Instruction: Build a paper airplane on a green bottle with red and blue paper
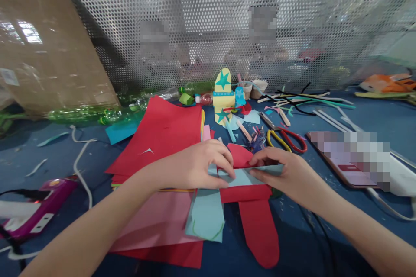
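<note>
A light blue paper strip [243, 177] lies across a red paper cutout [260, 233], whose rounded lower end points toward me. My left hand [211, 162] grips the left end of the strip, fingers bent and thumb below. At the right end, my right hand [276, 166] pinches the strip between thumb and fingers. Below my left hand is a light blue paper piece [206, 216] with a green curved line near its lower edge. Beyond the strip stands a yellow paper cutout [224, 106] with teal stars and a blue band.
Red paper sheets [169, 130] lie stacked at left over pink paper [156, 220]. Red-and-yellow-handled scissors [286, 132] lie beyond my right hand. A phone [341, 160] is at right, a purple power strip [52, 203] at left. Cardboard [48, 47] leans against perforated metal mesh [201, 21].
</note>
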{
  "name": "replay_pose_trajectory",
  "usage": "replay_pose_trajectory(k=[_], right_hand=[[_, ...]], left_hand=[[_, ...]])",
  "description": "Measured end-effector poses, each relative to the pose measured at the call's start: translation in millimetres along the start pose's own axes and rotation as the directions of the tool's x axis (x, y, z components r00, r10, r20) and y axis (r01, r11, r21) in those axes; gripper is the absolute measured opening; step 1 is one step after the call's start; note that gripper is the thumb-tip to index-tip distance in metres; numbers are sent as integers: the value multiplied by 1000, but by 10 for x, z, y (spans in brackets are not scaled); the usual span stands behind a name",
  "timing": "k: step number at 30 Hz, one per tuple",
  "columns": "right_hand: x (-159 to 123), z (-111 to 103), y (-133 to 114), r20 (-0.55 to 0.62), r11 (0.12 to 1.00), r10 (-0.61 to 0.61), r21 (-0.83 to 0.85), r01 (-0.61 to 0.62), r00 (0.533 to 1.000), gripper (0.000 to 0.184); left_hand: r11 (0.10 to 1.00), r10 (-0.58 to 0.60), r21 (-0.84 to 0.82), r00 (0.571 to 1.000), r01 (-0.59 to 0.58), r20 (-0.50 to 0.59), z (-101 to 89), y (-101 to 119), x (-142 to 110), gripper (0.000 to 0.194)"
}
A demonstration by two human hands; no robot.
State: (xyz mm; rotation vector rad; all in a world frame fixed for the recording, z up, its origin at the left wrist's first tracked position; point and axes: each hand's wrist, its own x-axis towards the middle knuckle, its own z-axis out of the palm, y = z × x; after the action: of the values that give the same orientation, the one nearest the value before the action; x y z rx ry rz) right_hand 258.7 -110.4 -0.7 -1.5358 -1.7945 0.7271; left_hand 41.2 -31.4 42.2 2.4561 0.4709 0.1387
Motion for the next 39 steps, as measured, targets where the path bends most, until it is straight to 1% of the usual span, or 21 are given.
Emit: replay_pose_trajectory(k=[4, 7, 9, 12, 17, 19, 22, 24, 26, 28, 29, 31, 32, 34, 36, 37, 38, 39], right_hand=[[6, -41, 5, 15, 1000, 5, 2, -5, 1000, 7], [24, -128, 25, 30, 999, 3, -53, -2, 1000, 14], [37, -195, 35, 57, 996, 25, -92, -20, 998, 16], [53, -263, 40, 108, 993, 62, -104, -51, 992, 14], [73, -285, 39, 148, 990, 97, -115, -81, 984, 14], [74, -303, 41, 179, 992, 92, -106, -74, 980, 14], [61, -365, 50, 243, 996, 85, -47, -76, 966, 13], [43, -410, 49, 237, 997, 71, 21, -79, 969, 10], [18, -433, 30, 203, 991, 37, 122, -63, 979, 11], [-12, -418, -11, 155, 972, -9, 233, -28, 988, 14], [-26, -395, -38, 122, 962, -28, 274, -7, 992, 15], [-46, -333, -88, 29, 950, -47, 310, 36, 998, 15], [-47, -305, -103, -19, 950, -51, 307, 54, 999, 15], [-23, -283, -91, -102, 959, -50, 275, 76, 994, 16], [39, -331, -7, -199, 975, -30, 210, 72, 980, 20], [81, -380, 62, -262, 989, -9, 143, 48, 965, 23], [128, -438, 143, -327, 998, 23, 59, -4, 945, 27], [178, -497, 233, -377, 989, 41, -114, -90, 925, 28]], left_hand=[[999, 29, 41, 999, -30, 33, 2, 12, 19, 15], [999, 28, 36, 999, -30, 41, 14, 4, 24, 19], [1000, 12, 23, 999, -13, 42, 20, 0, 32, 18], [999, -35, -11, 999, 35, 24, 28, -1, 47, 15], [994, -82, -70, 997, 83, 10, 52, -16, 50, 11], [992, -85, -90, 996, 86, 19, 61, -30, 42, 9], [992, -85, -92, 996, 87, 25, 69, -43, 30, 10], [992, -106, -72, 994, 107, 16, 67, -32, 28, 14], [990, -131, -46, 991, 130, -27, 64, -6, 33, 25], [991, -136, -31, 984, 133, -112, 68, 26, 45, 36], [991, -132, -38, 979, 127, -157, 74, 40, 51, 38], [989, -137, -91, 968, 121, -209, 93, 62, 63, 34], [984, -148, -130, 967, 123, -207, 104, 69, 68, 29], [968, -177, -213, 966, 136, -186, 123, 78, 74, 22], [949, -213, -278, 955, 151, -208, 128, 79, 77, 19], [941, -231, -302, 941, 152, -248, 124, 75, 78, 18], [935, -249, -321, 922, 150, -296, 115, 68, 79, 17], [932, -260, -332, 904, 144, -340, 104, 57, 79, 17]])
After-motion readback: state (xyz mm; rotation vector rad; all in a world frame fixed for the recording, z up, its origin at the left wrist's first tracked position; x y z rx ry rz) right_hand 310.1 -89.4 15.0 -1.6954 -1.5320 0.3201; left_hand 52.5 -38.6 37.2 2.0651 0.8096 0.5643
